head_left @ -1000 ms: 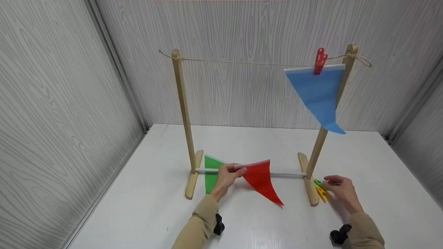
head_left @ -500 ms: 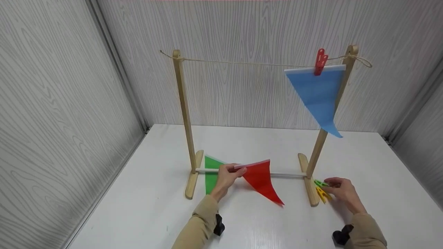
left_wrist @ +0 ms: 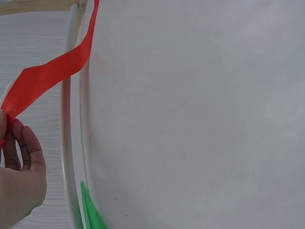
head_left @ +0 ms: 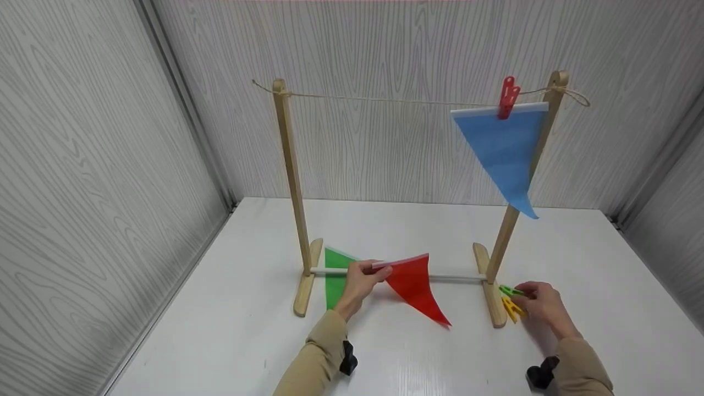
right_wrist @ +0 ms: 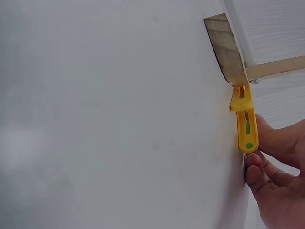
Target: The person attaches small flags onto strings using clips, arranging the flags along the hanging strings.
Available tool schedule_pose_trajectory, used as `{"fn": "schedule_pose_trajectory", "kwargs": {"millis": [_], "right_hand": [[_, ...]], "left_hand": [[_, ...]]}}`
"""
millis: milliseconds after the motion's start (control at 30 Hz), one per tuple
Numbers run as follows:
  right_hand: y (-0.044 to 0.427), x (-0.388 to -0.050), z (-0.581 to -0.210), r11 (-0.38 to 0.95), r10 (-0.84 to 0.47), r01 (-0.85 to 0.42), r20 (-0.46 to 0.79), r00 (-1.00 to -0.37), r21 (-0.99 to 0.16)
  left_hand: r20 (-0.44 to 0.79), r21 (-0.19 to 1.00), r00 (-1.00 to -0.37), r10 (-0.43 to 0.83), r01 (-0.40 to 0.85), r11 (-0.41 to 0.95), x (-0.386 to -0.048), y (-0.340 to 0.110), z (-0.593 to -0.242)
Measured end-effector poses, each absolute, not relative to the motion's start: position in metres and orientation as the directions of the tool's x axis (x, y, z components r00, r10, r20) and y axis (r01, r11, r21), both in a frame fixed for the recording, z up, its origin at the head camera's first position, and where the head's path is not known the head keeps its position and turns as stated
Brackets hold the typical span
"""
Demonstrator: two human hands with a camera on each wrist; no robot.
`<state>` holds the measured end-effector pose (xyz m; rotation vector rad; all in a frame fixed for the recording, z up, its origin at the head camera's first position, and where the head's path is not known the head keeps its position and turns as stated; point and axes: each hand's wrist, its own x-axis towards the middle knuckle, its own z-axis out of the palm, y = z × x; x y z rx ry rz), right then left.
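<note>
Above the white tabletop [head_left: 418, 363], a red pennant [head_left: 416, 283] is drooping from the person's left hand [head_left: 359, 285], whose thumb and fingers are pinching one end of its pale-edged top hem. Its sheet is curving freely in the left wrist view, so it is presumably behaving as something light, thin and limp, hard to break but apt to swing or fold. The straighter hem is probably offering the best hold; the pointed tail would be giving poor control. Just behind, a white rod [head_left: 456, 276] is running across the bottom of the wooden stand [head_left: 292, 165], and a green pennant [head_left: 334, 289] is showing partly beyond the left hand.

Beside the stand's right foot [head_left: 498, 311], the right hand [head_left: 545, 306] is resting with bent fingers at one end of a green clothespin [head_left: 508, 291]; whether it is pinching that pin I cannot tell, since a yellow clothespin [head_left: 508, 306] is blocking the right wrist view. Both pins are looking light, rigid and springy, likely best taken by their handle ends.

Higher up, a red clothespin [head_left: 505, 110] is clipping a blue pennant [head_left: 503, 148] to the twine [head_left: 385, 100].
</note>
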<state>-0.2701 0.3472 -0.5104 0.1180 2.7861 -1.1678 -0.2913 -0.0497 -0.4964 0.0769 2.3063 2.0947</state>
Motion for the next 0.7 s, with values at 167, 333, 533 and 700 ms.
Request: {"fn": "schedule_pose_trajectory", "kwargs": {"millis": [167, 333, 533, 700], "right_hand": [[0.3453, -0.2736, -0.5122, 0.734, 0.037, 0.104, -0.113, -0.993, -0.671], [0.3426, -0.2742, -0.5118, 0.743, 0.043, 0.101, -0.104, -0.994, -0.661], [0.3405, -0.2709, -0.5103, 0.718, 0.067, 0.097, -0.071, -0.995, -0.690], [0.3400, -0.2682, -0.5108, 0.688, 0.116, 0.078, 0.004, -0.993, -0.722]], "left_hand": [[0.012, 0.995, -0.998, 0.064, 0.019, 0.096, -0.2899, -0.0498, -0.4965], [0.031, 0.995, -0.998, 0.061, 0.037, 0.094, -0.2894, -0.0498, -0.4949], [0.047, 0.995, -0.997, 0.057, 0.052, 0.083, -0.2906, -0.0501, -0.4917], [0.041, 0.998, -0.998, 0.046, 0.044, 0.050, -0.2912, -0.0513, -0.4890]]}}
